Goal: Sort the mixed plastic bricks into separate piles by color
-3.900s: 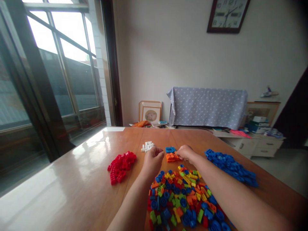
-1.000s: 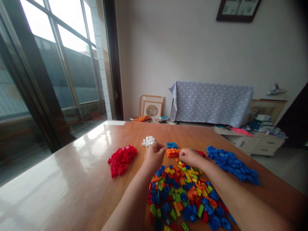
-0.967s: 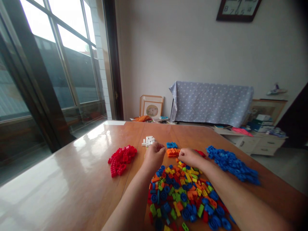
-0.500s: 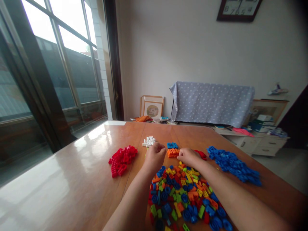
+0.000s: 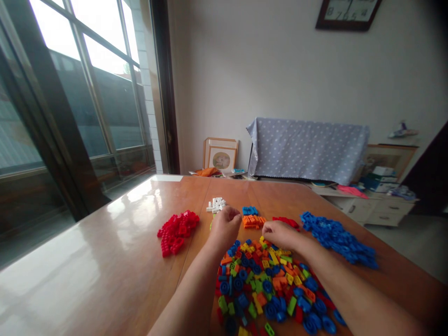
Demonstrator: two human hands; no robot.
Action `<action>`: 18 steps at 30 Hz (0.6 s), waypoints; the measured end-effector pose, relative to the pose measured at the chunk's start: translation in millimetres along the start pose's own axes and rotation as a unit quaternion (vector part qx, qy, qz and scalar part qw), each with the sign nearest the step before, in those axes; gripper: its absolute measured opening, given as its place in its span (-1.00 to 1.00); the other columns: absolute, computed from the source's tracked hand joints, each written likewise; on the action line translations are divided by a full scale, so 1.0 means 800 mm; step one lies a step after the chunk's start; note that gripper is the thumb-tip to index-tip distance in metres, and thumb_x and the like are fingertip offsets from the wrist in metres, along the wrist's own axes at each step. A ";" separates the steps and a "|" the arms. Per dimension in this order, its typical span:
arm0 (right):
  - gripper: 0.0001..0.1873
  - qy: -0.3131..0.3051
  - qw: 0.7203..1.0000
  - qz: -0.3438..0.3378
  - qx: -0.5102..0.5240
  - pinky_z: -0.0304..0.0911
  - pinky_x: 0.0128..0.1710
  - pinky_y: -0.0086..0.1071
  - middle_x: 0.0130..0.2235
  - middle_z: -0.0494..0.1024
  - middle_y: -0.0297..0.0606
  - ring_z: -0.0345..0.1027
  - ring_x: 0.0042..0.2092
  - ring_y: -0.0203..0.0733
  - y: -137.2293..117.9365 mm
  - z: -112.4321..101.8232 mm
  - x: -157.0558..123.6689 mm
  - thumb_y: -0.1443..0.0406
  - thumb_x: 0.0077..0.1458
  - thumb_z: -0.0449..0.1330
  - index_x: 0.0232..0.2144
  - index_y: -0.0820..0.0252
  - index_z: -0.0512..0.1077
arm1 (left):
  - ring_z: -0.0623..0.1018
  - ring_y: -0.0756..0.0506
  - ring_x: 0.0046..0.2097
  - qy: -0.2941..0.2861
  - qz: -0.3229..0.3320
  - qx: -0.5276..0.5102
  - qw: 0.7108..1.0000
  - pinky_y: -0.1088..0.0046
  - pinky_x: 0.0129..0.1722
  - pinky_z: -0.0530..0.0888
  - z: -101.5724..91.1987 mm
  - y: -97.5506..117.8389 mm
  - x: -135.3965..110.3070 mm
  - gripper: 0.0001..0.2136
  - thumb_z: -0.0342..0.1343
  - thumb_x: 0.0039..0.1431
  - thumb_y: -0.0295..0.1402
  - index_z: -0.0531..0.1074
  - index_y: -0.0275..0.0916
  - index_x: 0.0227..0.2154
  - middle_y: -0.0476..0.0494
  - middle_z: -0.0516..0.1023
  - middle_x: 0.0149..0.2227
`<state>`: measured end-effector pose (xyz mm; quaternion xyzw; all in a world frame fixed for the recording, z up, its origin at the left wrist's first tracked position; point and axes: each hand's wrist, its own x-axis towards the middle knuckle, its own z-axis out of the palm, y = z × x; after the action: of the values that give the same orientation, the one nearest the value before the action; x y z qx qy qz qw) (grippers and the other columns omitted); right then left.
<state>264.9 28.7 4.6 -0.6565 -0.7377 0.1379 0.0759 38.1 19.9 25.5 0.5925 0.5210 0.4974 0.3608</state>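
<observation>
A heap of mixed coloured building bricks (image 5: 266,287) lies on the wooden table (image 5: 115,261) in front of me. My left hand (image 5: 224,226) rests curled at the heap's far left edge, fingers closed; what it holds is hidden. My right hand (image 5: 278,233) is curled at the heap's far edge, just near of a small orange brick group (image 5: 252,221). Sorted groups lie around: red bricks (image 5: 177,230) at the left, white bricks (image 5: 216,204) and small blue bricks (image 5: 249,211) behind, a few red pieces (image 5: 285,220) and a large blue pile (image 5: 338,238) at the right.
A large window (image 5: 70,93) fills the left side. Beyond the table stand picture frames (image 5: 220,156), a cabinet under a dotted grey cloth (image 5: 308,149) and a low white drawer unit (image 5: 371,210). A wall clock (image 5: 345,14) hangs above.
My right hand has drawn back from the orange group toward the mixed heap, uncovering the red pieces at the right. My left hand has stayed in place.
</observation>
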 end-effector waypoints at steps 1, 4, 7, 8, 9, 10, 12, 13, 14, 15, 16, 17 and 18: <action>-0.86 -0.007 1.000 -0.002 0.005 0.00 -0.43 -0.48 -0.43 0.57 -0.35 0.31 -0.40 -0.30 0.001 -0.001 -0.003 0.27 0.02 0.20 -0.38 0.16 0.55 | 0.36 0.04 -0.50 -0.001 0.002 0.003 1.000 0.58 -0.50 0.23 0.000 -0.001 0.000 -0.91 0.17 0.04 -0.34 0.46 -0.25 -0.43 0.03 0.42 -0.54; -0.85 -0.029 0.999 -0.014 0.019 0.00 -0.43 -0.47 -0.46 0.54 -0.35 0.30 -0.40 -0.29 0.002 -0.006 -0.010 0.27 0.02 0.20 -0.41 0.19 0.55 | 0.36 0.04 -0.49 -0.001 0.017 0.020 1.000 0.59 -0.51 0.22 0.000 -0.003 0.001 -0.91 0.14 0.08 -0.34 0.45 -0.25 -0.42 0.02 0.42 -0.53; -0.85 -0.020 0.999 -0.033 0.012 -0.02 -0.44 -0.46 -0.42 0.55 -0.35 0.32 -0.38 -0.28 -0.004 -0.013 -0.016 0.28 0.02 0.17 -0.42 0.18 0.55 | 0.37 0.04 -0.47 0.001 0.022 0.030 0.999 0.59 -0.51 0.22 0.001 -0.004 0.000 -0.91 0.13 0.09 -0.34 0.45 -0.25 -0.41 0.02 0.43 -0.51; -0.85 -0.012 0.999 -0.045 0.007 -0.02 -0.44 -0.46 -0.39 0.56 -0.34 0.33 -0.36 -0.28 -0.007 -0.014 -0.019 0.29 0.01 0.17 -0.41 0.17 0.55 | 0.37 0.04 -0.47 0.000 0.018 0.030 0.999 0.59 -0.51 0.23 0.001 -0.004 0.000 -0.92 0.14 0.09 -0.35 0.45 -0.25 -0.41 0.02 0.43 -0.51; -0.85 -0.006 0.998 -0.062 0.004 -0.01 -0.44 -0.45 -0.35 0.57 -0.33 0.34 -0.34 -0.27 -0.012 -0.016 -0.021 0.29 0.00 0.18 -0.38 0.15 0.56 | 0.37 0.04 -0.47 -0.002 0.014 0.029 0.999 0.59 -0.51 0.23 0.002 -0.003 0.000 -0.92 0.15 0.08 -0.35 0.45 -0.25 -0.41 0.02 0.43 -0.51; -0.84 -0.004 0.997 -0.081 0.002 0.00 -0.42 -0.45 -0.31 0.58 -0.32 0.35 -0.32 -0.25 -0.017 -0.016 -0.023 0.28 -0.01 0.20 -0.35 0.14 0.56 | 0.38 0.04 -0.47 -0.003 0.010 0.027 1.000 0.59 -0.51 0.24 0.002 -0.003 0.000 -0.92 0.16 0.07 -0.35 0.46 -0.25 -0.41 0.02 0.43 -0.52; -0.80 -0.012 0.993 -0.120 -0.004 0.04 -0.38 -0.45 -0.24 0.58 -0.30 0.37 -0.26 -0.21 -0.027 -0.015 -0.028 0.25 -0.04 0.24 -0.30 0.11 0.57 | 0.38 0.04 -0.48 -0.004 0.006 0.021 1.000 0.59 -0.51 0.24 0.002 -0.002 -0.001 -0.92 0.17 0.06 -0.35 0.46 -0.26 -0.42 0.02 0.43 -0.53; -0.78 -0.017 0.991 -0.134 -0.008 0.06 -0.36 -0.44 -0.22 0.58 -0.28 0.38 -0.23 -0.19 -0.031 -0.014 -0.030 0.24 -0.05 0.25 -0.29 0.10 0.58 | 0.38 0.04 -0.48 -0.004 0.006 0.018 1.000 0.59 -0.51 0.24 0.002 -0.002 -0.001 -0.92 0.17 0.06 -0.35 0.46 -0.25 -0.42 0.02 0.43 -0.53; -0.78 -0.020 0.989 -0.144 -0.012 0.07 -0.33 -0.43 -0.20 0.59 -0.28 0.39 -0.21 -0.17 -0.034 -0.013 -0.031 0.24 -0.06 0.26 -0.28 0.09 0.58 | 0.38 0.04 -0.48 -0.001 0.007 0.016 1.000 0.59 -0.51 0.24 0.002 -0.001 -0.001 -0.92 0.17 0.06 -0.35 0.46 -0.25 -0.42 0.02 0.42 -0.53; -0.78 -0.024 0.988 -0.149 -0.013 0.08 -0.32 -0.43 -0.20 0.59 -0.27 0.40 -0.20 -0.16 -0.035 -0.012 -0.031 0.25 -0.06 0.27 -0.29 0.09 0.59 | 0.37 0.04 -0.48 0.000 0.008 0.015 1.000 0.58 -0.50 0.24 0.002 -0.001 -0.001 -0.92 0.17 0.06 -0.35 0.46 -0.25 -0.43 0.02 0.42 -0.53; -0.79 -0.028 0.988 -0.152 -0.006 0.09 -0.31 -0.43 -0.21 0.60 -0.27 0.41 -0.20 -0.16 -0.035 -0.010 -0.029 0.26 -0.06 0.26 -0.29 0.10 0.59 | 0.37 0.04 -0.48 0.001 0.009 0.014 1.000 0.58 -0.50 0.25 0.001 -0.001 0.000 -0.92 0.16 0.05 -0.36 0.46 -0.25 -0.43 0.02 0.43 -0.53; -0.80 -0.030 0.988 -0.151 0.009 0.09 -0.33 -0.43 -0.24 0.60 -0.28 0.41 -0.21 -0.17 -0.034 -0.009 -0.027 0.25 -0.05 0.26 -0.30 0.12 0.58 | 0.37 0.04 -0.48 0.003 0.010 0.015 1.000 0.57 -0.50 0.25 0.001 -0.002 0.000 -0.92 0.16 0.05 -0.36 0.46 -0.25 -0.43 0.02 0.43 -0.53; -0.81 -0.029 0.988 -0.146 0.031 0.10 -0.35 -0.44 -0.27 0.60 -0.29 0.41 -0.25 -0.19 -0.031 -0.009 -0.023 0.24 -0.02 0.25 -0.31 0.14 0.57 | 0.37 0.04 -0.49 0.003 0.010 0.015 1.000 0.57 -0.50 0.25 0.001 -0.002 0.000 -0.92 0.16 0.05 -0.36 0.46 -0.25 -0.43 0.02 0.43 -0.53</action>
<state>245.5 8.9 20.0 -0.5346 -0.8230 0.1673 0.0941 38.3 20.3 24.0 0.6017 0.5231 0.4948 0.3456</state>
